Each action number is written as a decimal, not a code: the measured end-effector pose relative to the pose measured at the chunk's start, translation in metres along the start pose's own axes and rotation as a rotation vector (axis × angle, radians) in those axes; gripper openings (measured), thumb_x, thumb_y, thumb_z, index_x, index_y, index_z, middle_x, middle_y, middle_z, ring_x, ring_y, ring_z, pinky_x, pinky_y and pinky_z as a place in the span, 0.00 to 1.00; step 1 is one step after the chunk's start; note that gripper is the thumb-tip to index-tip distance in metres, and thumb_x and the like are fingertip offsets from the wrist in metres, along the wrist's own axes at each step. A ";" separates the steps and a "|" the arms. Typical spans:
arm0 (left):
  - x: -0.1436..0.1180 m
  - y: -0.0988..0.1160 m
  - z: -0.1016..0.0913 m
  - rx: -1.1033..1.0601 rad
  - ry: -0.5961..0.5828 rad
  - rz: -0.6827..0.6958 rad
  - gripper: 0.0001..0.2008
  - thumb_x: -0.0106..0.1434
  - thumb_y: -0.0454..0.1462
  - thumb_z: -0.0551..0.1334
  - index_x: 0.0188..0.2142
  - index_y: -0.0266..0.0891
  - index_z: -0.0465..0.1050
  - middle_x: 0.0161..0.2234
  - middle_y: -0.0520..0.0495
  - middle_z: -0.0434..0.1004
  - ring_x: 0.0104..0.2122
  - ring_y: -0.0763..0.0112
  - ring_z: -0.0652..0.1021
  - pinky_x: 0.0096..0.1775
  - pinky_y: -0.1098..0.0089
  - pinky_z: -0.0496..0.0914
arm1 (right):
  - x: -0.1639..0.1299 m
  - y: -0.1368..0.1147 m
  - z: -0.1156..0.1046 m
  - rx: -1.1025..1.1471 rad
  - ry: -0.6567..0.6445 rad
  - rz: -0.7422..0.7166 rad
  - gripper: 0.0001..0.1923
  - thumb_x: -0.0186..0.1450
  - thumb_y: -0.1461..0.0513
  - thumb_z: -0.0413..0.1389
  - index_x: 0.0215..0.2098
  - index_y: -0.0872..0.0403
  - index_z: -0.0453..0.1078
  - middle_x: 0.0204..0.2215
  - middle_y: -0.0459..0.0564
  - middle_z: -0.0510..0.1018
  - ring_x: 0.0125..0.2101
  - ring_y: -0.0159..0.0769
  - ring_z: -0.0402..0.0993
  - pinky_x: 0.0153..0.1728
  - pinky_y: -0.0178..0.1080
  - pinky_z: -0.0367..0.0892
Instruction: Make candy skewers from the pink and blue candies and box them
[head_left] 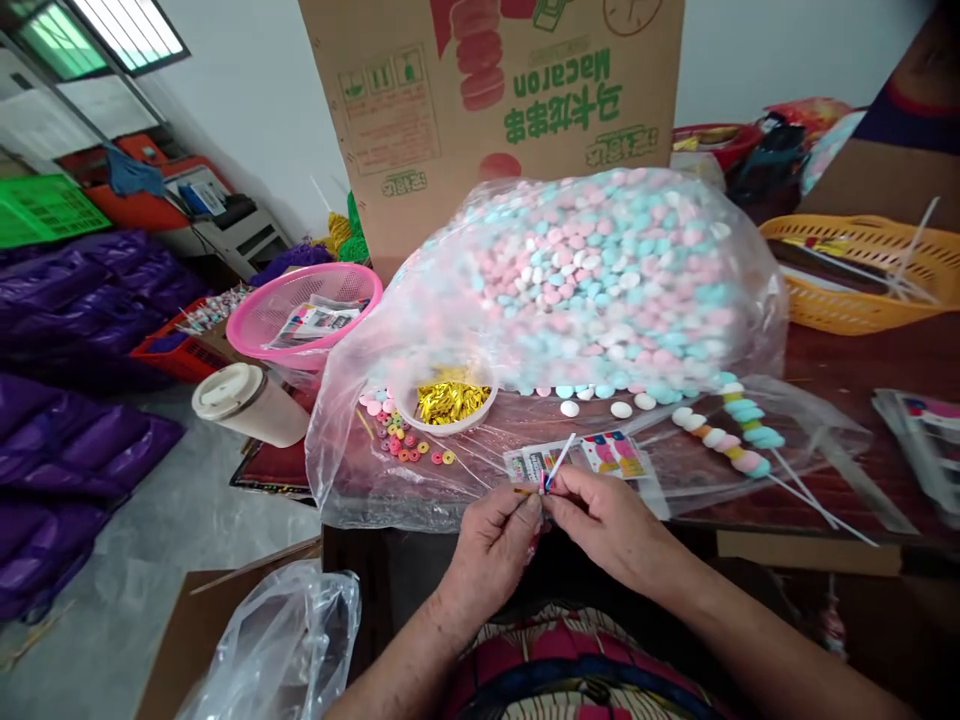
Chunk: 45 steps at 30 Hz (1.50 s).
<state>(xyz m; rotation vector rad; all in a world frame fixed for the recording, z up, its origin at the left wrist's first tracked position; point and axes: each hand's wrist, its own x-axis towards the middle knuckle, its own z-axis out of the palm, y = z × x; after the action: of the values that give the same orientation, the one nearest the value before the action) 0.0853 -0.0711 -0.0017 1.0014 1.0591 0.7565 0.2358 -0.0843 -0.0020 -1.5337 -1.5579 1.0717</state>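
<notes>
My left hand (491, 540) and my right hand (604, 515) meet at the table's front edge, both closed in a pinch. Between the fingertips is the gathered neck of a small wrapped packet, with a white stick (561, 458) poking up from it. A gold twist tie (524, 491) shows at the left fingers; the right fingertips press against the same neck. Most of the packet is hidden under my left hand. Just beyond lie printed plastic wrappers (611, 455). A white bowl (407, 405) of gold ties stands farther back, near loose ring candies (405, 455).
A large clear bag of pastel candies (600, 270) leans before a cardboard box (405, 220). Two candy skewers (720, 440) lie at right, near an orange basket (832, 305). A pink basket (247, 335) and a lidded cup (266, 415) stand left.
</notes>
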 end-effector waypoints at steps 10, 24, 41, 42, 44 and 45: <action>0.008 0.002 0.006 -0.381 -0.428 -0.458 0.16 0.39 0.35 0.74 0.27 0.31 0.73 0.18 0.47 0.74 0.16 0.71 0.74 0.19 0.74 0.70 | -0.023 -0.007 -0.030 0.042 -0.277 -0.487 0.09 0.65 0.63 0.51 0.30 0.55 0.71 0.25 0.45 0.75 0.27 0.28 0.69 0.29 0.31 0.62; 0.008 0.009 0.044 -0.248 0.175 -0.199 0.25 0.48 0.27 0.63 0.46 0.42 0.64 0.23 0.56 0.73 0.19 0.74 0.75 0.21 0.77 0.67 | -0.012 0.018 -0.002 0.062 0.131 -0.152 0.16 0.64 0.59 0.52 0.20 0.55 0.59 0.16 0.38 0.61 0.19 0.24 0.57 0.19 0.28 0.52; -0.002 0.018 0.043 -0.276 -0.099 -0.200 0.20 0.46 0.40 0.71 0.36 0.34 0.70 0.22 0.52 0.74 0.20 0.75 0.73 0.25 0.75 0.68 | -0.027 0.012 -0.026 -0.134 0.072 -0.353 0.11 0.67 0.63 0.45 0.26 0.53 0.60 0.22 0.44 0.70 0.24 0.29 0.64 0.26 0.32 0.58; 0.000 0.018 0.042 -0.274 -0.092 -0.217 0.19 0.45 0.40 0.72 0.35 0.34 0.70 0.22 0.52 0.74 0.19 0.75 0.73 0.24 0.74 0.68 | -0.027 0.013 -0.027 -0.206 0.062 -0.384 0.10 0.67 0.65 0.45 0.27 0.54 0.61 0.24 0.45 0.71 0.25 0.30 0.65 0.27 0.32 0.59; 0.001 0.015 0.043 -0.264 -0.061 -0.209 0.18 0.45 0.40 0.72 0.32 0.35 0.70 0.21 0.52 0.73 0.18 0.76 0.72 0.23 0.74 0.67 | -0.027 0.015 -0.028 -0.425 0.120 -0.473 0.09 0.65 0.68 0.45 0.28 0.54 0.62 0.23 0.46 0.71 0.24 0.31 0.65 0.26 0.33 0.58; 0.001 0.013 0.044 -0.242 -0.037 -0.161 0.17 0.46 0.40 0.72 0.32 0.35 0.70 0.22 0.52 0.73 0.19 0.76 0.72 0.25 0.74 0.67 | -0.027 0.017 -0.028 -0.531 0.171 -0.510 0.09 0.64 0.69 0.45 0.28 0.54 0.62 0.22 0.47 0.71 0.24 0.32 0.64 0.25 0.33 0.57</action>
<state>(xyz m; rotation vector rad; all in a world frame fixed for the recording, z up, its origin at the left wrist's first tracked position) 0.1264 -0.0786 0.0166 0.7126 0.9779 0.7121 0.2704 -0.1093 -0.0038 -1.3763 -2.0569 0.2430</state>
